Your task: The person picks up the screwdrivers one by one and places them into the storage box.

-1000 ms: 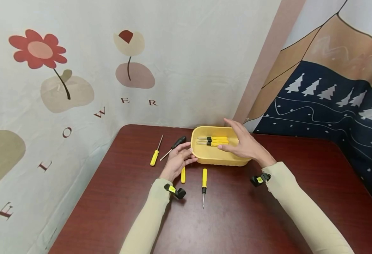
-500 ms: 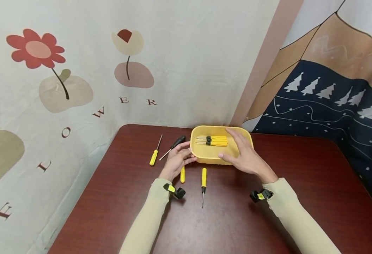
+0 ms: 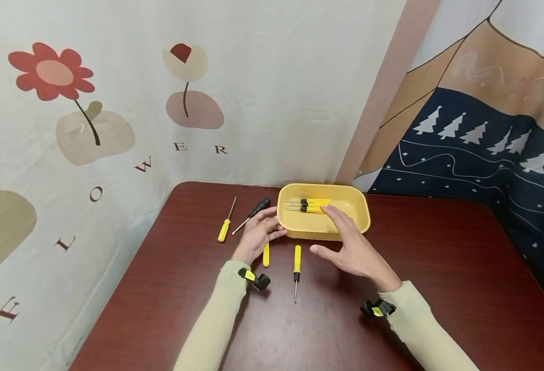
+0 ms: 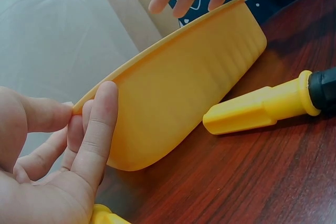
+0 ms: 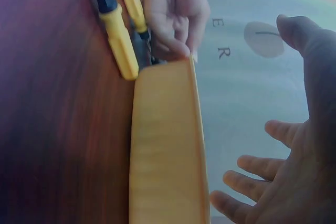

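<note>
A yellow plastic basket (image 3: 346, 226) stands near the table's back edge, with several yellow-and-black screwdrivers (image 3: 315, 202) lying side by side in it. My left hand (image 3: 255, 237) pinches the basket's left rim between thumb and fingers, as the left wrist view shows close up. Over the front right of the basket is my right hand (image 3: 352, 250), fingers spread and holding nothing. On the table in front of the basket lies a yellow-handled screwdriver (image 3: 297, 260), its tip toward me. Another yellow handle (image 3: 266, 255) shows partly from under my left hand.
Left of the basket lie a yellow screwdriver (image 3: 224, 230) and a black-handled screwdriver (image 3: 259, 207) on the dark red table (image 3: 197, 288). A printed curtain (image 3: 272, 103) hangs right behind the table, and a dark blue patterned one (image 3: 476, 154) at the right.
My right hand has drawn back from above the basket's right end, toward me and slightly left. My left hand keeps its hold on the rim, and the screwdrivers lie as before.
</note>
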### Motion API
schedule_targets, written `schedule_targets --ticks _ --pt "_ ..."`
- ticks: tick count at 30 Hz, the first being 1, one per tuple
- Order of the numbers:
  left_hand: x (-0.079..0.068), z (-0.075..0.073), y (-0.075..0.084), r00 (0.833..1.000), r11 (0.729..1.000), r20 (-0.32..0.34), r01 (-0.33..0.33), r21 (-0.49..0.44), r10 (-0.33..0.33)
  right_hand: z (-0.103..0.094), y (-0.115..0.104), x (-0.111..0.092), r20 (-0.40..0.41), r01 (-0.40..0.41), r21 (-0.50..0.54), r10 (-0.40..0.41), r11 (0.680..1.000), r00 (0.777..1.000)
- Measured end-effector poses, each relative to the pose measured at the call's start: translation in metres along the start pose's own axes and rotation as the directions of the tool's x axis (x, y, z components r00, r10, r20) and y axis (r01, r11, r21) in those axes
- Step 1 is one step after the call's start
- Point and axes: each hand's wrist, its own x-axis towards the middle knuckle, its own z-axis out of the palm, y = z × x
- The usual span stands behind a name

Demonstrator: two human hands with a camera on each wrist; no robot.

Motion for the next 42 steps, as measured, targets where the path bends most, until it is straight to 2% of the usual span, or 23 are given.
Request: schedule_targets --ticks 10,21,29,42 --pt "0.001 0.001 -0.001 1.000 1.000 0.006 -0.004 0.011 0.004 0.015 -0.014 -0.015 0.007 0.038 0.030 -0.039 0.999 0.999" --pt "0.002 0.001 -0.002 1.000 1.000 -0.004 -0.007 0.019 0.007 0.033 -0.017 -0.025 0.045 0.081 0.034 -0.083 0.996 0.996" --pt "0.002 0.000 -0.002 1.000 1.000 -0.008 0.002 0.012 -0.002 0.045 -0.013 -0.025 0.081 0.002 0.006 -0.003 1.000 0.997" --pt "0.002 -0.001 -0.002 1.000 1.000 -0.003 -0.002 -0.001 0.002 0.061 -0.019 -0.017 0.042 -0.124 -0.097 0.129 0.987 0.991"
